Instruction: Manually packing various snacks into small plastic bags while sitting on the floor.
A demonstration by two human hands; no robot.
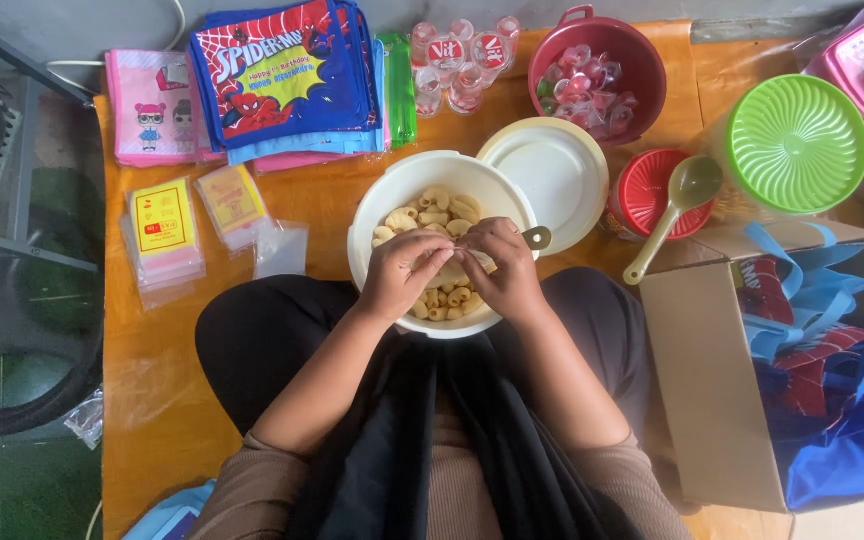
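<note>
Head view, looking straight down. Orange mat [322, 205] covers the floor; a cardboard box [712, 380] of blue and red bags sits at the right. White round bowl [372, 215] rests in front of the person's lap, its white lid [552, 170] touching the rim on the upper right. Bowl holds pale yellow, curved tube-shaped snacks [432, 215], heaped loosely. Left hand [404, 272] and right hand [504, 265] meet over the near half of the bowl, directly above the snacks. Both hands closed, fingertips pinching a small clear plastic bag [457, 262] between them. Bag contents cannot be made out.
</note>
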